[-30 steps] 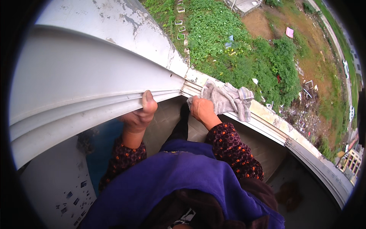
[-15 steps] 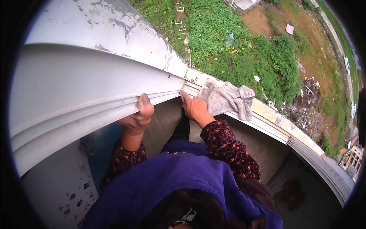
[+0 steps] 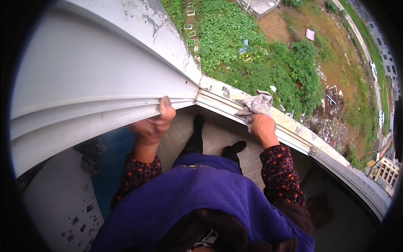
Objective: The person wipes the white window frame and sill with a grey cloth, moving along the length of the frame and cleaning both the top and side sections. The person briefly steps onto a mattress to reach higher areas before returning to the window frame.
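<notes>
My left hand [image 3: 154,122] is wrapped round the edge of the white window frame [image 3: 90,107], its thumb on the upper face and the fingers passing underneath, partly hidden. To the right, my right hand [image 3: 263,126] clutches a greyish rag [image 3: 259,103]. The bunched rag rests over the grooved window track [image 3: 222,104] and the chipped outer sill [image 3: 228,90]. Both hands are apart, with the corner where the frame meets the track between them.
Beyond the sill, far below, lies a green plot [image 3: 226,38] with scattered rubbish. My dark-shod feet stand on pale padded flooring [image 3: 214,138]. A blue surface [image 3: 111,168] and a white spotted panel [image 3: 63,197] are at lower left; a dark surface [image 3: 340,214] is at lower right.
My right hand has moved right from the frame corner and taken hold of the rag, which was lying spread over the track and is now bunched. My left hand keeps its grip.
</notes>
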{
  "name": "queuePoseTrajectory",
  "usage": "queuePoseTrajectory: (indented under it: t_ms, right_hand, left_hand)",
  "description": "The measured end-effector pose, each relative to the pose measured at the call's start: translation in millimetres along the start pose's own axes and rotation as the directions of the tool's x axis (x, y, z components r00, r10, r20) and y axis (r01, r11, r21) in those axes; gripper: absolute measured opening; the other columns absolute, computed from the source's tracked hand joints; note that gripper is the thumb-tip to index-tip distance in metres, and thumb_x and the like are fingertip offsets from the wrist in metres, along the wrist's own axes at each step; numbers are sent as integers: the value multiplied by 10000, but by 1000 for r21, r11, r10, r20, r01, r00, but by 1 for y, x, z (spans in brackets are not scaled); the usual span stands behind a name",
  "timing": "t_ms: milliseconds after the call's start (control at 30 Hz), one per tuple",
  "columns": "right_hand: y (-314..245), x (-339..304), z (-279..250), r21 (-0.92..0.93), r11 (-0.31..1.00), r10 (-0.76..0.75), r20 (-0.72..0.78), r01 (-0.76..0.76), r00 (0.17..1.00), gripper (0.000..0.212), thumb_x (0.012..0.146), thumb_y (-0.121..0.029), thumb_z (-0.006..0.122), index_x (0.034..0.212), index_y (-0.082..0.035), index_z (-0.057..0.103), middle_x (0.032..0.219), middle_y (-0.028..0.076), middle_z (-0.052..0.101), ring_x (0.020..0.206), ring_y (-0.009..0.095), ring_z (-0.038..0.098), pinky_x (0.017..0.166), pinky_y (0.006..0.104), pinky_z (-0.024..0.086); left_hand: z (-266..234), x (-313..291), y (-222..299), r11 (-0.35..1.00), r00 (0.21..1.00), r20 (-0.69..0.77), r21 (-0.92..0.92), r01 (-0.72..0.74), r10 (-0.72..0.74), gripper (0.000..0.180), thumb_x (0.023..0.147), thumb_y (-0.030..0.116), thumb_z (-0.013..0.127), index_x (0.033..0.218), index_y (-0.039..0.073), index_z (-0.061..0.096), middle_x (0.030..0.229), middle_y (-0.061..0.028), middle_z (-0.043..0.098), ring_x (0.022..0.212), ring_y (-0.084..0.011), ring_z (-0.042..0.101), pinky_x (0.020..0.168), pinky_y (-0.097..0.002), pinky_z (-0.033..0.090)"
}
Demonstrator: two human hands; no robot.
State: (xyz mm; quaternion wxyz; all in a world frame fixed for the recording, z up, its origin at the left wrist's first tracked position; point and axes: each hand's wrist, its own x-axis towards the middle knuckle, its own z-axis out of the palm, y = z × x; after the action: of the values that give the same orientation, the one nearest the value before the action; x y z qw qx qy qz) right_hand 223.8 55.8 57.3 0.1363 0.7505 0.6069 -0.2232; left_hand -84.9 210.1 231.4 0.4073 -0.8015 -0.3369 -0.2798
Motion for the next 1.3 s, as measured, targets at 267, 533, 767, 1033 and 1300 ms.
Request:
queuePoseTrajectory:
  t_ms: [267, 533, 767, 1033, 1300]
  right_hand:
    - [-49, -3, -73, 783, 549, 203, -466, 293, 861, 297, 924, -173, 629, 1210, -101, 666, 841, 210, 708, 771, 353, 713, 716, 383, 547]
    - [-165, 80, 9, 536, 730, -218, -405, 424, 888, 172, 893, -219, 607, 1011, -113, 673, 756, 215, 670, 747, 439, 661, 695, 525, 529]
    - [-162, 101, 7, 433, 824, -281, -246, 365, 928, 214, 883, -281, 584, 898, -90, 679, 795, 224, 688, 760, 440, 669, 706, 543, 533]
    - [-134, 89, 26, 801, 568, -80, -173, 188, 982, 378, 875, -328, 571, 1086, -57, 731, 974, 257, 704, 953, 430, 667, 859, 469, 534]
    - [-173, 105, 34, 815, 552, -88, -156, 179, 984, 346, 884, -287, 627, 1143, -83, 732, 904, 204, 728, 869, 309, 707, 826, 380, 539]
  left_hand:
    - [5, -6, -5, 984, 995, -41, 155, -87, 94, 243, 927, 227, 638, 1002, 126, 430, 977, -144, 509, 702, -303, 576, 593, -480, 516]
    - [-2, -5, -3, 988, 991, 45, 83, -132, 129, 201, 918, 229, 656, 948, 117, 492, 859, -79, 485, 626, -243, 558, 538, -415, 510]
    - [1, -9, -4, 975, 983, 34, 129, -182, 179, 151, 944, 222, 620, 928, 117, 514, 842, -68, 494, 641, -220, 579, 571, -388, 542]
    - [0, -15, -4, 947, 972, 50, 221, -234, 228, 118, 945, 176, 591, 930, 100, 503, 867, -79, 505, 696, -224, 593, 603, -383, 567]
    - [0, -6, -3, 915, 960, 48, 295, -277, 275, 106, 954, 167, 586, 943, 94, 510, 869, -73, 516, 708, -220, 597, 619, -381, 581]
